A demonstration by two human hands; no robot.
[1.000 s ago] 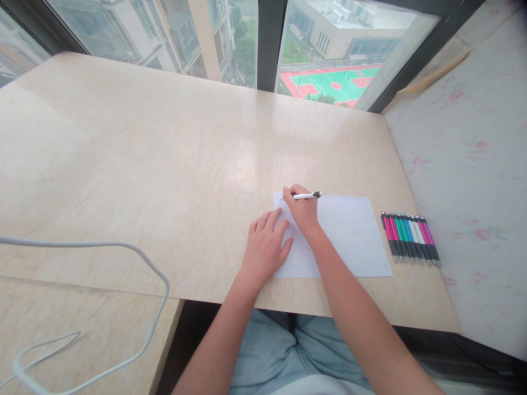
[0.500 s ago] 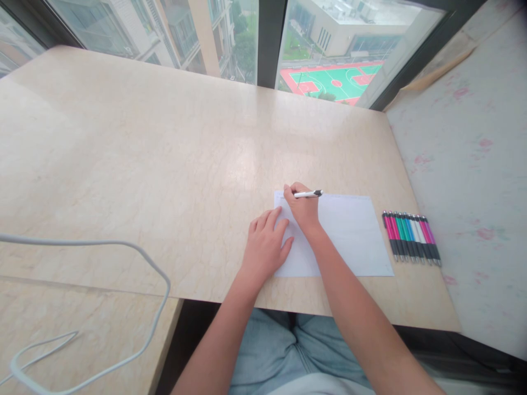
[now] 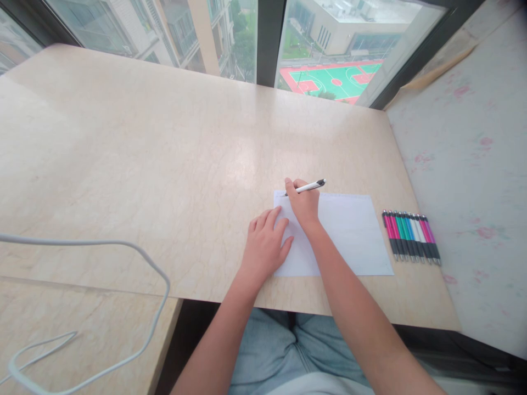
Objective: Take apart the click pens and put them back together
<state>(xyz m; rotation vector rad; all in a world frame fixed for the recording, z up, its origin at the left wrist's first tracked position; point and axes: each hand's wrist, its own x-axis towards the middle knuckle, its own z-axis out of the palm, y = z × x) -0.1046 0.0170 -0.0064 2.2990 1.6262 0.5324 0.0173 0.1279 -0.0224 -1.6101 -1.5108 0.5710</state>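
A white sheet of paper (image 3: 349, 233) lies on the beige marble table (image 3: 164, 164) near its front edge. My right hand (image 3: 303, 206) is closed on a white pen with a black end (image 3: 309, 187), its tip at the sheet's top left corner. My left hand (image 3: 265, 245) lies flat with fingers spread on the sheet's left edge, pressing it down. A row of several pens (image 3: 411, 236) in pink, green, blue, white and purple lies just right of the paper.
A white cable (image 3: 156, 307) loops across the lower left, over a second lower surface. Windows run along the table's far edge. A pale floral-patterned surface (image 3: 473, 164) borders the table on the right.
The pen's rear end has tilted upward and my right hand has shifted slightly away from me at the top left of the sheet. My left hand has stayed in place.
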